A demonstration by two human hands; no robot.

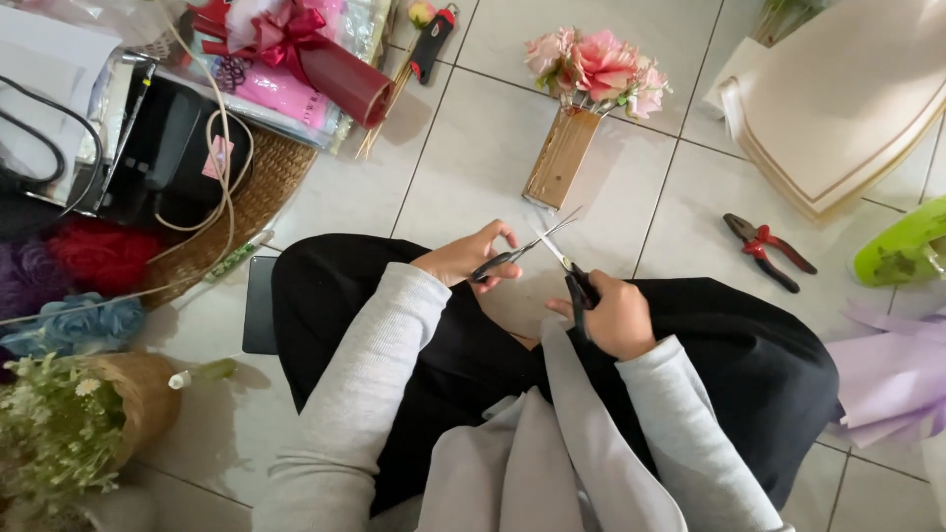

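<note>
scissors [542, 246] over the lap, blades open in a wide v, tips pointing up toward the bouquet [589, 103]. one handle pinched in left hand [471, 256], fingers curled narrow round the black loop; other handle gripped in right hand [616, 315], fingers closed tight on it. blades crossing midway between the two hands, just below the bouquet's gold wrap. nothing visible between the blades; too fine to tell if a thread or ribbon sits there.

step in hand, by the look: spreading or adjusting the scissors, each hand on its own handle, not a normal one-hand cutting grip. next move likely calls for both handles brought into one hand, or drawn together evenly, blade tips kept clear of the black skirt.

outward from the bouquet: red-handled pliers [769, 251] to its right on the tile; cream wrapping sheets [838, 108] further right; woven tray [246, 197] with ribbons and a red bow to its left; blue and red fabric flowers beyond the tray.
</note>
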